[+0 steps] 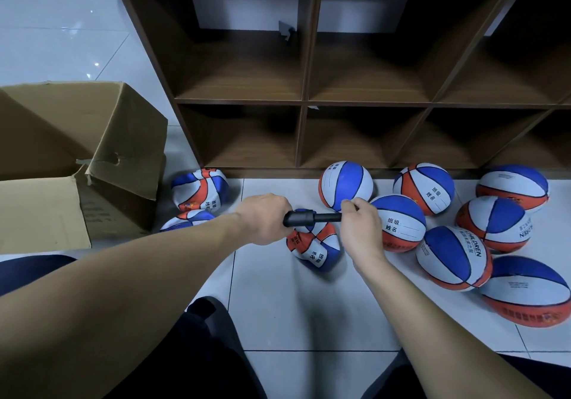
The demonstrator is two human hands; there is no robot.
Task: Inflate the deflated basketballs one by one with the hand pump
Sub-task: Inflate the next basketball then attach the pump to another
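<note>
Held level above the white tiled floor [278, 306]: a short black plastic hand pump [312, 218], long axis running left to right across the view, barrel end toward the left, thin end toward the right. Left hand [265, 219] curled round the thick barrel in a full grip; right hand [361, 228] pinched with fingertips at the pump's thin end, where a needle would likely sit, though too small to make out. Directly beneath the pump, and partly hidden by it, a crumpled, deflated basketball in red, white and blue panels [313, 247], resting on the floor between both hands, roughly as near to one as to the other. Valve position on that ball not visible. Judged from this: pump not yet joined to the ball, nozzle pointing sideways rather than downward, so the coming move probably calling for a tilt of the thin end down toward the ball below. Off to the right, a cluster of round, inflated basketballs in the same colours [451, 256], touching one another. To the left, two more flattened balls [199, 190] beside an open brown cardboard box [77, 157]. Behind, a dark brown wooden cubby shelf [306, 99] standing on the floor.
</note>
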